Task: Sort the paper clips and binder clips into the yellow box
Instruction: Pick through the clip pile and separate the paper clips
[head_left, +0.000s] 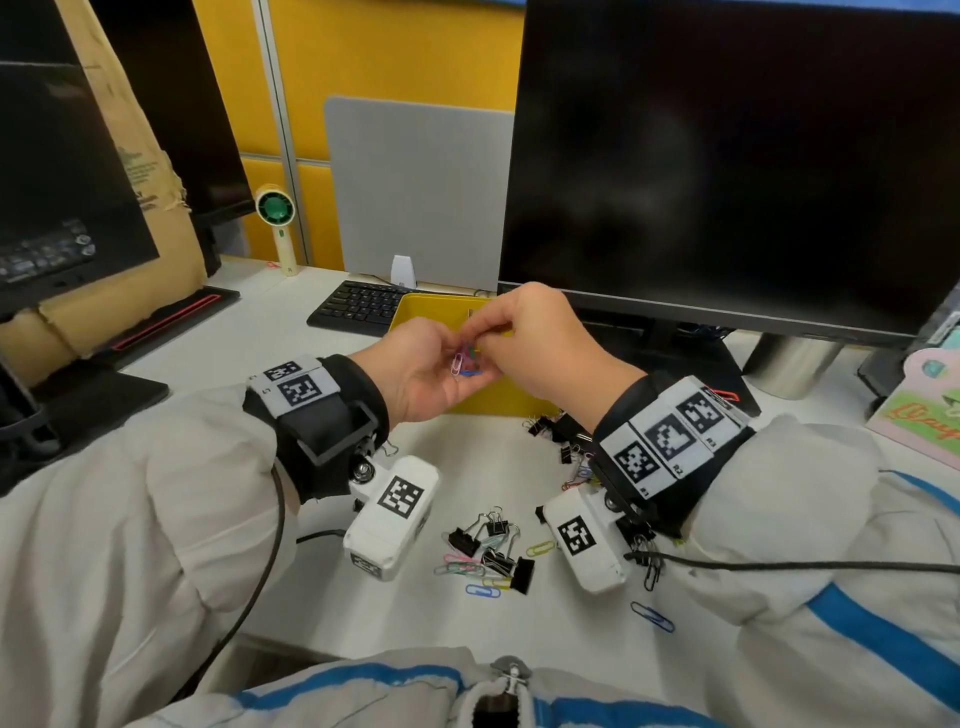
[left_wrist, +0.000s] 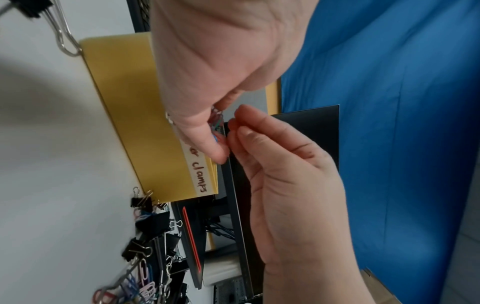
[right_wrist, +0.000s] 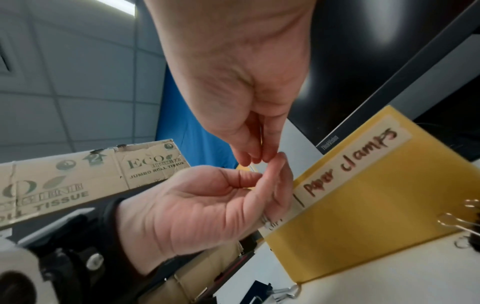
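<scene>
My left hand (head_left: 457, 349) is held palm up over the yellow box (head_left: 415, 307) and grips a small bunch of coloured paper clips (head_left: 466, 358): pink, green and blue. My right hand (head_left: 480, 332) meets it from the right and pinches a clip at the top of that bunch. In the left wrist view the paper clips (left_wrist: 217, 121) show between my left thumb and fingers. The box's front carries a label (right_wrist: 350, 160) reading "paper clamps". Loose binder clips and paper clips (head_left: 488, 551) lie on the desk below my wrists.
More binder clips (head_left: 550, 431) sit against the box's front right corner, and a blue paper clip (head_left: 652, 617) lies alone nearer me. A large monitor (head_left: 727, 156) stands right behind the box, with a keyboard (head_left: 358, 304) to its left. A small fan (head_left: 275, 213) and cardboard (head_left: 130, 156) stand at far left.
</scene>
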